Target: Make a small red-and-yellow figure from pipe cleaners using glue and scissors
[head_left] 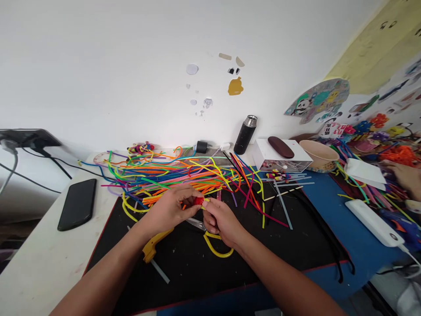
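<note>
My left hand (pixel 173 206) and my right hand (pixel 222 221) meet over a black mat (pixel 269 250). The left hand's fingers pinch a small red piece (pixel 198 201) between the two hands. My right hand is closed on a yellow pipe cleaner (pixel 217 248), which loops down onto the mat below it. Scissors (pixel 197 224) with a metal blade lie under the hands. A yellow glue gun (pixel 153 245) lies beneath my left wrist. Just behind the hands spreads a heap of coloured pipe cleaners (pixel 184 173).
A black phone (pixel 78 204) lies on the white table at the left. At the back stand a black flask (pixel 245 134), a white box (pixel 281 160) and a paper bowl (pixel 319 156). Another person's hand (pixel 406 175) works at the right, near a white power strip (pixel 375 223).
</note>
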### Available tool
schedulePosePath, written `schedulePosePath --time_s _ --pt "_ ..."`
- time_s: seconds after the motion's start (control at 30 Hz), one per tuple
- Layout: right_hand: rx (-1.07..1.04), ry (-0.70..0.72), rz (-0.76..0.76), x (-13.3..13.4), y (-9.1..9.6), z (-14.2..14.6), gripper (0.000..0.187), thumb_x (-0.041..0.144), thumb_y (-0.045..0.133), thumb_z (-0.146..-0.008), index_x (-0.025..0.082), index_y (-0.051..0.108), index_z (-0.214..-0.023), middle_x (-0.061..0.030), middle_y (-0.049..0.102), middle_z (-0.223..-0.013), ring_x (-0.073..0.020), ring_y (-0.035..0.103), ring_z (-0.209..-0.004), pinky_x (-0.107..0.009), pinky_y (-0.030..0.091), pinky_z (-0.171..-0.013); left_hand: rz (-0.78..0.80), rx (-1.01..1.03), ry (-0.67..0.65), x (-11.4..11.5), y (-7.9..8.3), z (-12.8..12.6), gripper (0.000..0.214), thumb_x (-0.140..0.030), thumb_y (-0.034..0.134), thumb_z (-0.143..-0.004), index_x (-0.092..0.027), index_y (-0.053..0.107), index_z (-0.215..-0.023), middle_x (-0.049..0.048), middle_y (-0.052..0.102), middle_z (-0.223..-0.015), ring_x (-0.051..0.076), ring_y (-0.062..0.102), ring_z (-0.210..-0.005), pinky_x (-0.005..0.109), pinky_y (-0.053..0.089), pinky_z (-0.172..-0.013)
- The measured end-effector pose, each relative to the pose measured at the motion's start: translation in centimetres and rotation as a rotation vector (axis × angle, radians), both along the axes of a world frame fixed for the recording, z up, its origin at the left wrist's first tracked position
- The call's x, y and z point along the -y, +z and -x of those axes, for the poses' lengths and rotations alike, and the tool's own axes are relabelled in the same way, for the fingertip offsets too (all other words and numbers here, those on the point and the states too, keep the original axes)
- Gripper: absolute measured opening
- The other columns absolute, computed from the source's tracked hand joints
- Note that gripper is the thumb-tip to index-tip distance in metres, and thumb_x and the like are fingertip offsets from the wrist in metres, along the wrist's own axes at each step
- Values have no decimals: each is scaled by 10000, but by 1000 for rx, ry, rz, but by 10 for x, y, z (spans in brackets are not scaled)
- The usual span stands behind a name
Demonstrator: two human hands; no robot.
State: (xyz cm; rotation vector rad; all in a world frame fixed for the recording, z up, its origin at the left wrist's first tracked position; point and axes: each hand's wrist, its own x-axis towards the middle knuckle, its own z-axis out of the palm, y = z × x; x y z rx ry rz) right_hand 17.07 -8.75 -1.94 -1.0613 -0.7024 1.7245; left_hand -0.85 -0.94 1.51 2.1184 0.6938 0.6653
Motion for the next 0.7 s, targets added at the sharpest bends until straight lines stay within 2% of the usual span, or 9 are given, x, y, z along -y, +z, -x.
schedulePosePath --time_s 0.27,0.5,0.7 --pt "-23 15 6 0 -1 2 440 570 754 -839 217 493 -816 128 401 -493 -43 320 -339 -212 118 -365 103 7 0 -2 0 2 148 -253 673 -927 -188 744 -1039 31 701 -895 138 671 -726 243 541 -672" --pt "4 8 8 0 -5 2 410 519 735 -859 223 460 -790 131 391 -492 -45 319 -345 -208 134 -368 21 -34 -22 -1 4 0 129 -220 651 -931 -191 744 -1017 21 687 -853 137 654 -726 239 517 -669" --pt "-3 -4 17 2 -2 2 421 523 748 -839 229 450 -790 139 367 -486 -40 287 -344 -203 132 -366 21 -42 -21 2 1 0 122 -245 649 -953 -199 742 -1017 20 688 -850 139 626 -711 245 491 -652"
